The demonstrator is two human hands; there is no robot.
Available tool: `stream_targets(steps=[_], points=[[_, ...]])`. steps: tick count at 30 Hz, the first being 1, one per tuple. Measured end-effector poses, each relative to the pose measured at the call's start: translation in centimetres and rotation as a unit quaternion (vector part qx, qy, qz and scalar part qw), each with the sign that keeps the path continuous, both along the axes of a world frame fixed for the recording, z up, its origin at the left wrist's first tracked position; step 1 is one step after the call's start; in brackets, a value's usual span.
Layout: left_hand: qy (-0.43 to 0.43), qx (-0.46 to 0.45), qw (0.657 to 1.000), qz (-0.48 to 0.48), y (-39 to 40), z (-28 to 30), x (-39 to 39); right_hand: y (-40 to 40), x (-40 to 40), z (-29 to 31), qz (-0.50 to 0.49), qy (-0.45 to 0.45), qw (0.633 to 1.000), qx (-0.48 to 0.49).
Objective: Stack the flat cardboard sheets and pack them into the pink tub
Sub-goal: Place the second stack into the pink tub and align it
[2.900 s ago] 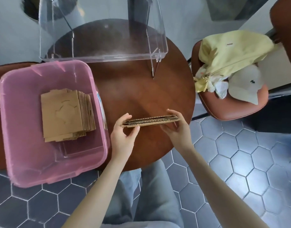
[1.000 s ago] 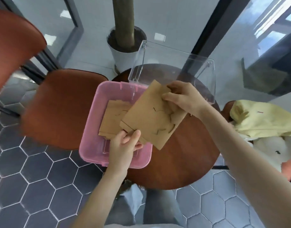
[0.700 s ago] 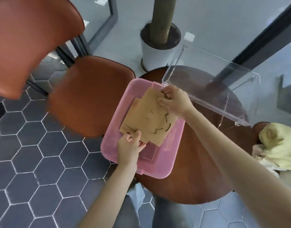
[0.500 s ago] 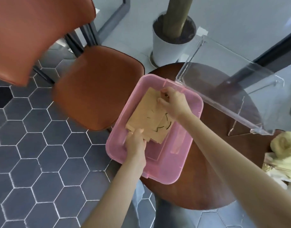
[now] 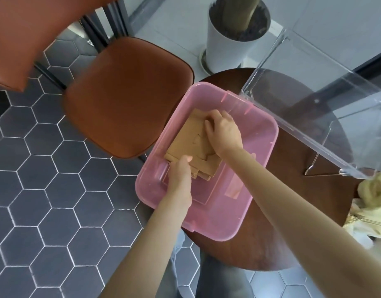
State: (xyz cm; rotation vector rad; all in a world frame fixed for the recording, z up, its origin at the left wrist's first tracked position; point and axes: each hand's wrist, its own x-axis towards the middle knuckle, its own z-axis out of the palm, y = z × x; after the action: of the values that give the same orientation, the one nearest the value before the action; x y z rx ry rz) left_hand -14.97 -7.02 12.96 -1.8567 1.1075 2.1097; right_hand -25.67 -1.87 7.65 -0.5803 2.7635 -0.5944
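A pink tub [image 5: 258, 173] stands on the left part of a round dark wooden table [image 5: 292, 233]. Inside it lies a stack of flat brown cardboard sheets [image 5: 190, 139]. My left hand [image 5: 181, 175] grips the near edge of the stack, fingers curled over it. Palm down, my right hand [image 5: 223, 131] holds the top sheets at their far right side. The right part of the stack is hidden under that hand.
A clear acrylic stand [image 5: 314, 100] occupies the far right of the table. An orange-brown chair [image 5: 125, 95] is left of the tub, a white plant pot [image 5: 224, 44] behind it. Yellow cloth [image 5: 370, 203] lies at the right edge.
Both hands carried a bundle of sheets from the table over the tub and lowered it onto the stack inside. My view swung left.
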Motion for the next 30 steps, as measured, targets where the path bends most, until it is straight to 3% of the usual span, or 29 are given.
stream_targets(steps=[6,9,11,13,15,17,18,20,22,24,27,30], points=[[-0.016,0.013,0.999,-0.025,-1.3,-0.1,0.4,-0.1,1.0,0.3,0.010,0.026,0.996,0.090],[-0.002,0.023,0.998,-0.054,-2.0,0.3,1.0,0.8,2.1,2.2,-0.070,0.005,0.997,-0.014],[0.043,-0.013,0.989,-0.142,-2.7,1.0,2.0,1.7,3.6,4.2,-0.185,-0.049,0.971,-0.140],[0.143,-0.120,0.951,-0.248,-3.8,2.2,3.5,2.4,5.5,5.9,-0.297,-0.132,0.911,-0.255],[0.218,-0.305,0.877,-0.299,-4.9,3.1,4.8,2.8,7.2,6.4,-0.385,-0.221,0.835,-0.325],[0.193,-0.504,0.767,-0.347,-6.1,2.5,5.3,3.0,8.3,5.5,-0.470,-0.299,0.735,-0.387],[0.164,-0.540,0.738,-0.370,-6.6,2.0,5.4,3.0,8.6,4.9,-0.504,-0.343,0.674,-0.417],[0.113,-0.492,0.758,-0.412,-7.2,0.7,5.5,3.0,9.2,3.6,-0.541,-0.402,0.597,-0.435],[0.103,-0.431,0.783,-0.436,-7.3,-0.2,5.6,2.6,9.6,2.5,-0.549,-0.424,0.585,-0.421],[0.128,-0.441,0.776,-0.432,-7.2,-0.8,5.8,1.7,9.7,1.7,-0.520,-0.434,0.587,-0.444],[0.145,-0.457,0.770,-0.420,-7.3,-1.2,5.9,1.1,9.6,0.6,-0.476,-0.426,0.624,-0.450],[0.149,-0.459,0.769,-0.419,-7.4,-1.3,5.8,1.5,9.7,0.7,-0.508,-0.417,0.636,-0.404]])
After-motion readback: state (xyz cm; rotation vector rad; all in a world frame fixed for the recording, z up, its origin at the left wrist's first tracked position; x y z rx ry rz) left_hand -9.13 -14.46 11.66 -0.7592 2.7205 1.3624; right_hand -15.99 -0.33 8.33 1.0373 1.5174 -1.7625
